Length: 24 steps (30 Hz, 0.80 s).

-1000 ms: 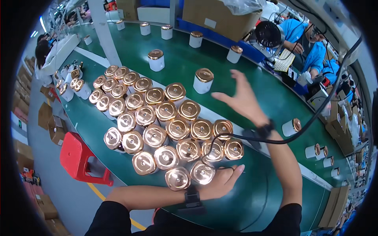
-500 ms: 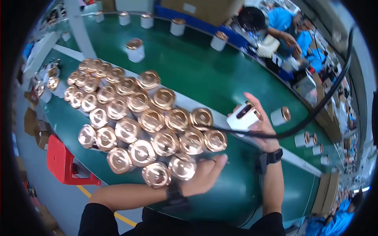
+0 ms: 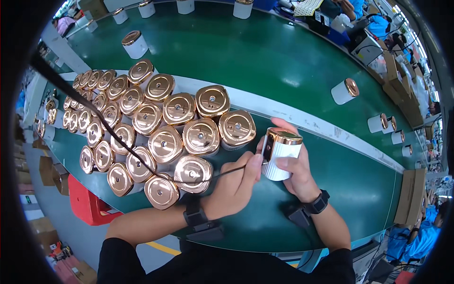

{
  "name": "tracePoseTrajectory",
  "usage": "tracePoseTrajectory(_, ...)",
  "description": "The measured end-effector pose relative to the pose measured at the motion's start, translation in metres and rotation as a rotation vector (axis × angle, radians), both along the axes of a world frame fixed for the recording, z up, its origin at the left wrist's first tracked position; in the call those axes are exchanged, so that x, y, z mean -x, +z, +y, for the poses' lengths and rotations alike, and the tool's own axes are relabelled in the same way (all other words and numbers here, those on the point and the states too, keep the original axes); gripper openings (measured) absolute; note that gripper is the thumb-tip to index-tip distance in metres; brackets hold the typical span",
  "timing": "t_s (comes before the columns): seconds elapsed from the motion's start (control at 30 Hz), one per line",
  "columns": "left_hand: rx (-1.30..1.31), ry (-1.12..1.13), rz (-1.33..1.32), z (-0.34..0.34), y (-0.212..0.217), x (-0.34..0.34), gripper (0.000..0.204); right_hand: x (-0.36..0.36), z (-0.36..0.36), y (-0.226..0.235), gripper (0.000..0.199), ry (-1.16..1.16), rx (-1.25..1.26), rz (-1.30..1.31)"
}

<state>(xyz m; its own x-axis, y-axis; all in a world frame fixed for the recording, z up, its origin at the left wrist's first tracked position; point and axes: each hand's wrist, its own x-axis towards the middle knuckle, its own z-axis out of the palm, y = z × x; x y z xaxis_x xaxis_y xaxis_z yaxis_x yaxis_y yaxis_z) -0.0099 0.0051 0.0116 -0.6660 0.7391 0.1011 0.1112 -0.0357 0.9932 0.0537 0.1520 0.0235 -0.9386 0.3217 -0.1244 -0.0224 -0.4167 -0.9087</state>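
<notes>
Green worktop (image 3: 362, 187) runs right to upright brown cardboard (image 3: 410, 196), open surface lying between that and my right hand (image 3: 301, 173), a pale rail (image 3: 302, 124) along the far side. That hand is wrapped around a white canister (image 3: 281, 163), contents hidden, right of centre. Just beside it, my left hand (image 3: 231, 187) pinches a black cable (image 3: 97, 112). Copper-topped canisters (image 3: 178, 109) crowd the left.
</notes>
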Motion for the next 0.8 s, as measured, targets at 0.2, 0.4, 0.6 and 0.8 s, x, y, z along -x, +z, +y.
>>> tracePoseTrajectory(0.2, 0.001, 0.027, -0.001, -0.001, -0.004, 0.000, 0.038, -0.002, 0.003, -0.011, 0.073, 0.031, -0.140, 0.066)
tracePoseTrajectory(0.4, 0.022, 0.011, -0.034, -0.002, -0.004, 0.003, 0.040, -0.002, -0.006, -0.014, 0.072, -0.048, -0.283, 0.030)
tracePoseTrajectory(0.6, 0.074, -0.004, -0.010, 0.001, 0.001, 0.003, 0.042, -0.006, -0.002, -0.016, 0.053, -0.003, -0.163, 0.032)
tracePoseTrajectory(0.8, 0.041, -0.046, -0.100, -0.006, -0.002, 0.004, 0.043, -0.002, 0.002, -0.005, 0.062, 0.027, -0.306, 0.114)
